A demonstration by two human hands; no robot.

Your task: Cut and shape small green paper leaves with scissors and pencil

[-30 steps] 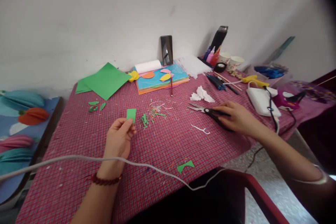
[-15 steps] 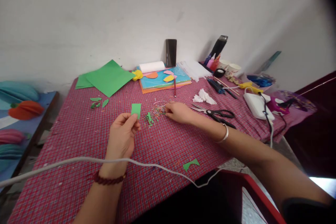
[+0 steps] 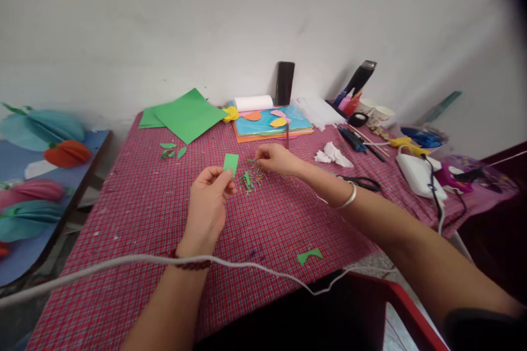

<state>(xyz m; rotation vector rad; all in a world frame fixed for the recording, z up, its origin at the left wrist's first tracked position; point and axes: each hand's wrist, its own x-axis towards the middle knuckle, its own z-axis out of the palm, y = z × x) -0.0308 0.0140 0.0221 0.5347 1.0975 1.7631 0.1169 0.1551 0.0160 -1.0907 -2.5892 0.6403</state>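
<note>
Pressure seemed best kept light, the left hand (image 3: 208, 205) pinching a small green paper rectangle (image 3: 231, 162), the right hand (image 3: 276, 159) nearly closed by a thin green paper sliver (image 3: 251, 160), its hold unclear.

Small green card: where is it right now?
In the head view, the green card is left of centre, pinched in the left hand, with the green scraps just to its right.

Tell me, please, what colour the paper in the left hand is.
The held paper is green, clearest in the head view.
</note>
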